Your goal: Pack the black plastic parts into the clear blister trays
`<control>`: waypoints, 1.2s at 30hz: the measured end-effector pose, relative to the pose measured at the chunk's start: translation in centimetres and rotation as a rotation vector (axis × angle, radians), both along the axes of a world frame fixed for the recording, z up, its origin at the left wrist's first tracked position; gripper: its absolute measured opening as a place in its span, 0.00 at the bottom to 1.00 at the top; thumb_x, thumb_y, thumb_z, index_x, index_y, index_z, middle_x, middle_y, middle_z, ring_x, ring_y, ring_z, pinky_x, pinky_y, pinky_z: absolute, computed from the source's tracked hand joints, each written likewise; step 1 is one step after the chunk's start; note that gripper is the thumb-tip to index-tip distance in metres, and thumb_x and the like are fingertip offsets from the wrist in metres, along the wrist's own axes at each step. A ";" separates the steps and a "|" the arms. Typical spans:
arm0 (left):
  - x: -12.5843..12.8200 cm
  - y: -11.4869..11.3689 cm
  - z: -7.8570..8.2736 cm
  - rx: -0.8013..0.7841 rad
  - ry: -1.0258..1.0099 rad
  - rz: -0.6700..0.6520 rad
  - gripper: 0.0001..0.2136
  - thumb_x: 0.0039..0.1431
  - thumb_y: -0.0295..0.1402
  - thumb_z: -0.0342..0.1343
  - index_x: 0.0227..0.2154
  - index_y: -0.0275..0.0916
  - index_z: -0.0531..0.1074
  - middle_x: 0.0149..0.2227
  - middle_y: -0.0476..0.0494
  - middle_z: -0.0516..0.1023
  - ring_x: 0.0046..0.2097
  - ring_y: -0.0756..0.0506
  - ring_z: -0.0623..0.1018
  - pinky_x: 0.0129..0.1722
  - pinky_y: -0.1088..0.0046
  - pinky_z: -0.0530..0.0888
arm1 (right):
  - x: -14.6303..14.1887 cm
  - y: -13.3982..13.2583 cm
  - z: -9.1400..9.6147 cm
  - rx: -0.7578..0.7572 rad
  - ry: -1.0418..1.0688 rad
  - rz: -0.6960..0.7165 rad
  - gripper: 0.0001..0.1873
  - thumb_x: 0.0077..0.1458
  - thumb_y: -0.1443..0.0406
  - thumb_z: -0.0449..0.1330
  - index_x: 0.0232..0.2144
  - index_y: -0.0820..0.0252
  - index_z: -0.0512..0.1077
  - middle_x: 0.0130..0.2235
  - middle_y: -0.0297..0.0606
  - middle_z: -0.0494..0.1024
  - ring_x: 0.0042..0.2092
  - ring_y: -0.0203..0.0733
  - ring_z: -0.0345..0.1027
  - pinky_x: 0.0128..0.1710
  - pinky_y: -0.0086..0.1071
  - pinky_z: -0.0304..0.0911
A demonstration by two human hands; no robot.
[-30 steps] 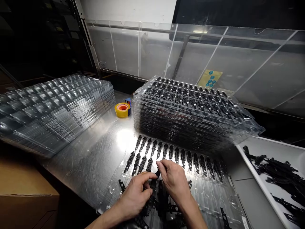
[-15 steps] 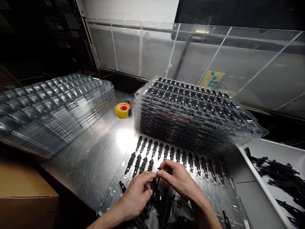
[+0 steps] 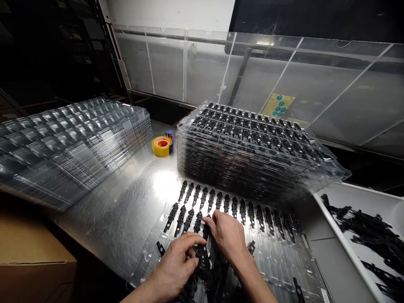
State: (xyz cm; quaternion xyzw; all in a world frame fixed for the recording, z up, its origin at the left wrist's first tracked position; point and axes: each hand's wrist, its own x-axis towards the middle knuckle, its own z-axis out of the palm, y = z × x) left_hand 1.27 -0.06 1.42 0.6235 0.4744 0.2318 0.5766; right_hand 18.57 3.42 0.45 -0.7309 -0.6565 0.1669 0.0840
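Observation:
A clear plastic tray (image 3: 268, 261) lies in front of me, its two far rows lined with slim black plastic parts (image 3: 234, 207). My right hand (image 3: 227, 235) is over the second row, fingers closed on a black plastic part (image 3: 206, 230) at the end of the filled slots; its fingertips partly cover it. My left hand (image 3: 175, 263) hovers just left of it, thumb and forefinger apart, with nothing visible between them. Beneath and between both hands lies a loose heap of black parts (image 3: 203, 267) on the tray's near side.
At the back right stands a tall stack of filled trays (image 3: 252, 145); a stack of clear trays (image 3: 78, 147) is at left. Between them sits a yellow tape roll (image 3: 162, 146). A white bin (image 3: 334, 223) with black parts is at right, a cardboard box (image 3: 34, 261) at lower left.
My hands have come apart. The right hand has moved over the second row with a black plastic part, while the left has shifted slightly left and down.

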 end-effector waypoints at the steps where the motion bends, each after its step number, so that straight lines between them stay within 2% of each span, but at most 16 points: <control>1: 0.0 0.0 0.0 -0.006 -0.011 0.008 0.23 0.43 0.19 0.48 0.43 0.40 0.74 0.46 0.47 0.73 0.34 0.51 0.70 0.40 0.74 0.68 | 0.1 -0.2 0.0 0.005 0.002 0.016 0.14 0.61 0.55 0.53 0.30 0.57 0.71 0.28 0.38 0.76 0.30 0.42 0.69 0.26 0.30 0.47; 3: -0.1 0.1 -0.1 -0.012 -0.039 0.037 0.21 0.44 0.21 0.49 0.43 0.40 0.74 0.48 0.46 0.72 0.34 0.51 0.70 0.40 0.74 0.69 | 0.2 -0.6 0.0 0.010 0.017 0.054 0.09 0.60 0.59 0.54 0.36 0.54 0.72 0.31 0.36 0.77 0.32 0.41 0.69 0.28 0.30 0.50; 5: -0.2 0.1 -0.2 -0.005 -0.075 0.083 0.19 0.47 0.22 0.50 0.43 0.39 0.74 0.49 0.44 0.71 0.34 0.51 0.70 0.40 0.74 0.69 | 0.4 -0.8 0.0 0.003 0.034 0.093 0.09 0.59 0.61 0.56 0.40 0.52 0.73 0.33 0.35 0.78 0.33 0.40 0.70 0.30 0.29 0.53; 8: -0.4 0.0 -0.6 0.007 -0.121 0.145 0.17 0.50 0.25 0.52 0.44 0.39 0.73 0.47 0.44 0.71 0.34 0.51 0.71 0.39 0.73 0.69 | 0.7 -1.1 0.0 -0.006 0.051 0.127 0.10 0.59 0.61 0.55 0.40 0.50 0.75 0.33 0.35 0.78 0.34 0.42 0.71 0.31 0.30 0.55; 11: -0.3 0.0 -0.8 0.010 -0.149 0.217 0.16 0.52 0.27 0.54 0.45 0.39 0.72 0.42 0.45 0.72 0.34 0.50 0.71 0.38 0.73 0.69 | 1.3 -2.1 0.2 0.020 0.092 0.118 0.13 0.61 0.60 0.53 0.45 0.51 0.73 0.35 0.37 0.77 0.35 0.42 0.71 0.33 0.31 0.59; 13: -0.2 0.2 -0.8 0.007 -0.172 0.258 0.16 0.53 0.29 0.55 0.46 0.40 0.71 0.36 0.47 0.71 0.34 0.50 0.70 0.38 0.73 0.69 | 1.8 -3.5 0.4 0.075 0.193 0.073 0.17 0.63 0.58 0.51 0.50 0.54 0.70 0.37 0.38 0.77 0.35 0.41 0.70 0.35 0.31 0.61; 15: 0.0 0.5 -0.7 0.000 -0.199 0.266 0.16 0.54 0.30 0.55 0.47 0.40 0.70 0.34 0.48 0.70 0.35 0.50 0.70 0.38 0.74 0.68 | 2.3 -5.2 0.5 0.120 0.260 0.051 0.18 0.62 0.58 0.51 0.51 0.55 0.70 0.40 0.40 0.76 0.38 0.42 0.69 0.37 0.33 0.63; 17: 0.2 0.8 -0.6 -0.003 -0.210 0.249 0.16 0.54 0.30 0.56 0.47 0.40 0.71 0.36 0.48 0.70 0.35 0.50 0.70 0.38 0.74 0.68 | 2.6 -6.6 0.5 0.106 0.221 0.098 0.16 0.60 0.64 0.53 0.49 0.52 0.71 0.44 0.40 0.74 0.42 0.45 0.67 0.38 0.34 0.63; 21: 0.1 1.1 -1.0 0.012 -0.182 0.239 0.16 0.55 0.31 0.56 0.47 0.39 0.70 0.40 0.46 0.71 0.36 0.49 0.71 0.40 0.72 0.69 | 2.3 -7.6 0.3 0.043 0.103 0.173 0.22 0.50 0.75 0.54 0.44 0.48 0.73 0.45 0.37 0.72 0.45 0.47 0.64 0.40 0.36 0.62; 24: -0.3 0.9 -1.5 0.039 -0.166 0.224 0.15 0.55 0.32 0.56 0.47 0.40 0.70 0.47 0.44 0.70 0.37 0.49 0.71 0.42 0.71 0.69 | 2.0 -7.4 -0.1 0.082 0.092 0.178 0.20 0.52 0.74 0.56 0.45 0.49 0.72 0.43 0.38 0.73 0.43 0.47 0.63 0.41 0.37 0.61; 27: -0.6 0.7 -1.6 0.051 -0.160 0.217 0.14 0.55 0.31 0.55 0.46 0.40 0.71 0.51 0.44 0.68 0.37 0.50 0.70 0.43 0.71 0.69 | 2.2 -7.7 -0.3 0.153 0.150 0.201 0.16 0.58 0.70 0.51 0.46 0.51 0.72 0.38 0.39 0.74 0.39 0.45 0.64 0.38 0.37 0.61; 29: -0.7 0.7 -1.2 0.048 -0.149 0.185 0.14 0.55 0.30 0.54 0.46 0.40 0.71 0.52 0.44 0.67 0.37 0.50 0.70 0.43 0.71 0.69 | 2.7 -8.3 -0.1 0.197 0.278 0.147 0.16 0.62 0.67 0.48 0.47 0.54 0.72 0.38 0.41 0.75 0.39 0.44 0.65 0.38 0.36 0.62; 31: -0.7 0.7 -0.6 0.026 -0.102 0.094 0.15 0.53 0.28 0.54 0.45 0.40 0.72 0.51 0.44 0.67 0.36 0.51 0.70 0.41 0.72 0.69 | 3.4 -8.9 0.5 0.188 0.437 0.061 0.16 0.64 0.62 0.48 0.47 0.56 0.72 0.40 0.42 0.75 0.40 0.44 0.67 0.39 0.36 0.64; 33: -0.3 0.8 0.1 -0.014 -0.013 -0.031 0.17 0.51 0.26 0.53 0.45 0.41 0.73 0.46 0.45 0.69 0.36 0.50 0.69 0.40 0.72 0.68 | 4.2 -9.3 1.3 0.134 0.571 -0.017 0.18 0.63 0.57 0.49 0.49 0.55 0.72 0.42 0.42 0.75 0.42 0.44 0.68 0.40 0.35 0.65; 36: 0.7 0.8 0.5 -0.042 0.113 -0.170 0.21 0.48 0.23 0.51 0.46 0.42 0.74 0.41 0.46 0.71 0.37 0.48 0.70 0.40 0.71 0.67 | 5.0 -9.0 2.2 0.042 0.777 -0.137 0.20 0.60 0.54 0.53 0.51 0.54 0.71 0.37 0.39 0.75 0.36 0.42 0.68 0.35 0.33 0.65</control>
